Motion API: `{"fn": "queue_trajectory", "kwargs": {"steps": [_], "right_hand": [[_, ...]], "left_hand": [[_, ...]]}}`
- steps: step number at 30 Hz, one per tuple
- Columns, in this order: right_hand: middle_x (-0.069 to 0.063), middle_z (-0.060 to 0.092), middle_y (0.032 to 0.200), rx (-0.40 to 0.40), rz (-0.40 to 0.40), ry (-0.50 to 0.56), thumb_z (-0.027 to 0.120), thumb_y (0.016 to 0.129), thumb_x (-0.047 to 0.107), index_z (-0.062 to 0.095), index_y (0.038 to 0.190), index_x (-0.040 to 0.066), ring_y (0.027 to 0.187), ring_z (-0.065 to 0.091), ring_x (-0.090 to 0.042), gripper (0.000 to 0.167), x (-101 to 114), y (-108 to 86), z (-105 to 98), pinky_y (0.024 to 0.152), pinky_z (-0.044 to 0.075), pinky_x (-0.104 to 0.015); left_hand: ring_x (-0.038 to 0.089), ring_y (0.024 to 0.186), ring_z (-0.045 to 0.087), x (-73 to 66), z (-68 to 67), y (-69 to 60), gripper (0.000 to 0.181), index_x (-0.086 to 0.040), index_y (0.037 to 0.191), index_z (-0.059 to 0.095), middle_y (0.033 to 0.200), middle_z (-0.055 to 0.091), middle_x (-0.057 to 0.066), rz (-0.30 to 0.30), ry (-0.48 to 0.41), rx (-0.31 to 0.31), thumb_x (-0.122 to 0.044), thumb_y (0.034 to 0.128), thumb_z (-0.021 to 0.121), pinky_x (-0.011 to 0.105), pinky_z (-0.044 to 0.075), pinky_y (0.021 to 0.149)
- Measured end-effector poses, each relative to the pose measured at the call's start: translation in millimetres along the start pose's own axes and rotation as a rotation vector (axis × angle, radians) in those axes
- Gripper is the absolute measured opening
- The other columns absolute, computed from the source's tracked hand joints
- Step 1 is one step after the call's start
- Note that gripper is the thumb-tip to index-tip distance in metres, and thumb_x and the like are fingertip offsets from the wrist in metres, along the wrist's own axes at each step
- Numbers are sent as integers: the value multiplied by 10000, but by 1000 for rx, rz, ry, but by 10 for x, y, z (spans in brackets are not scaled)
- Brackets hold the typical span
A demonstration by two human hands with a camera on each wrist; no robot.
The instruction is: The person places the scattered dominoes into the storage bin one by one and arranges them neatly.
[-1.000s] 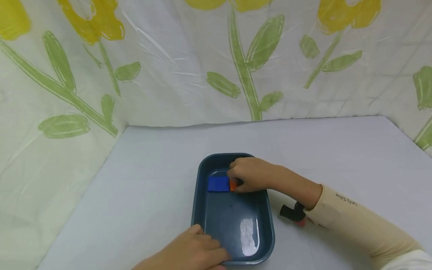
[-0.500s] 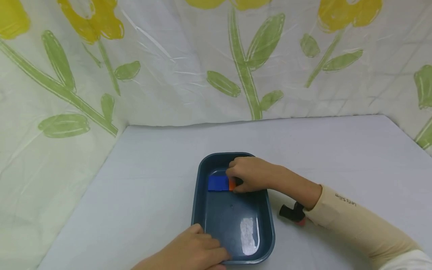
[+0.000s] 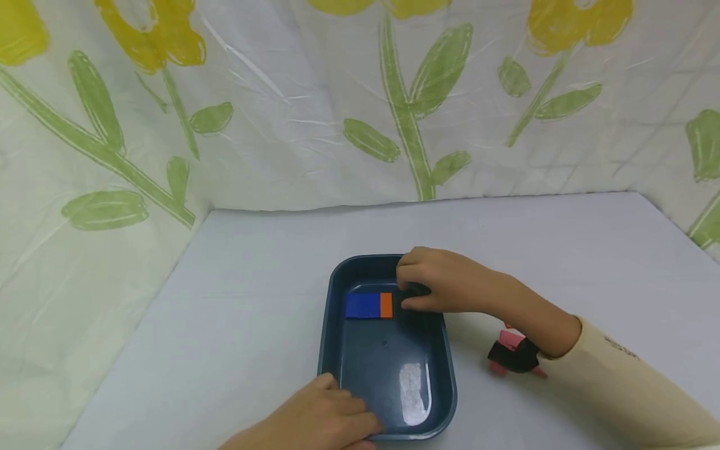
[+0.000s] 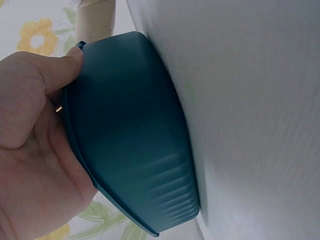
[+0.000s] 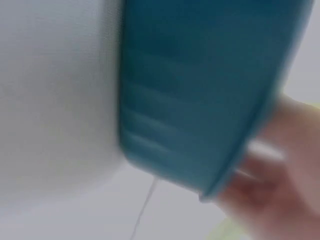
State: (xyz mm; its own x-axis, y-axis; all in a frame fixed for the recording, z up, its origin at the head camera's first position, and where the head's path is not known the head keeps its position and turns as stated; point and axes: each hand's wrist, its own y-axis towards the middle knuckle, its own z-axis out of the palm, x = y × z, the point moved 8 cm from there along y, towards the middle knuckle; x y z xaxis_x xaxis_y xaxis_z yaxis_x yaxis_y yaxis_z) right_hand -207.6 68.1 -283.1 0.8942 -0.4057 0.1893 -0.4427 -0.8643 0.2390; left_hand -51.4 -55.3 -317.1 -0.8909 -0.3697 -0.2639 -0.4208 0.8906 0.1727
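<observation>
We pinch the tray (image 3: 388, 359) with our left hand (image 3: 329, 414) — ideally firmly, so nothing slides — while our right hand (image 3: 435, 281), fingers spread, should clear the orange block (image 3: 386, 305).

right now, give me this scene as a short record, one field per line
left hand: left hand grips the tray's near left rim
right hand: right hand at the tray's far right, fingers bent, clear of the pieces
in tray: blue piece and orange piece, side by side, no visible gap
right of tray: black piece and pink piece, partly hidden by the arm
backdrop: flowered sheet
</observation>
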Motion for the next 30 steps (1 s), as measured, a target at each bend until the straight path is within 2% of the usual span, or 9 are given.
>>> {"fn": "queue_trajectory", "kwargs": {"steps": [6, 12, 21, 25, 30], "right_hand": [[27, 659, 1086, -43, 66, 38, 830, 841, 273, 687, 1051, 151, 1032, 602, -138, 282, -58, -257, -153, 853, 530, -340], [42, 670, 1120, -78, 157, 30, 851, 815, 230, 691, 1140, 145, 1038, 626, -149, 372, -157, -554, -267, 836, 544, -362], [56, 652, 1118, 49, 318, 30, 850, 800, 147, 686, 1110, 183, 1012, 627, -182, 353, -297, -1046, -329, 800, 551, -357], [81, 635, 1117, 100, 329, 54, 847, 800, 132, 673, 1087, 227, 999, 613, -179, 349, -357, -1218, -265, 786, 549, -343], [81, 634, 1099, 124, 357, 78, 862, 779, 129, 689, 1061, 211, 1002, 609, -188, 340, -440, -1349, -153, 792, 557, -349]], "left_hand": [[-81, 658, 462, 11, 12, 1, 213, -215, 1016, 719, 733, 585, -166, -11, -19, 11, -315, 1047, 534, 107, 240, 636], [-76, 672, 470, 33, 24, 0, 225, -214, 1037, 717, 746, 590, -173, -35, -42, 37, -330, 1051, 525, 123, 262, 642], [-70, 660, 450, -2, -7, -6, 170, -215, 985, 707, 724, 566, -165, 3, -20, -38, -297, 1031, 566, 111, 234, 641], [-66, 661, 454, -4, -10, -14, 154, -219, 985, 702, 729, 568, -164, 13, -2, -46, -294, 1026, 574, 109, 228, 642], [-66, 668, 467, -6, -17, -12, 157, -220, 993, 704, 733, 574, -165, 12, 0, -44, -293, 1029, 570, 109, 234, 651]]}}
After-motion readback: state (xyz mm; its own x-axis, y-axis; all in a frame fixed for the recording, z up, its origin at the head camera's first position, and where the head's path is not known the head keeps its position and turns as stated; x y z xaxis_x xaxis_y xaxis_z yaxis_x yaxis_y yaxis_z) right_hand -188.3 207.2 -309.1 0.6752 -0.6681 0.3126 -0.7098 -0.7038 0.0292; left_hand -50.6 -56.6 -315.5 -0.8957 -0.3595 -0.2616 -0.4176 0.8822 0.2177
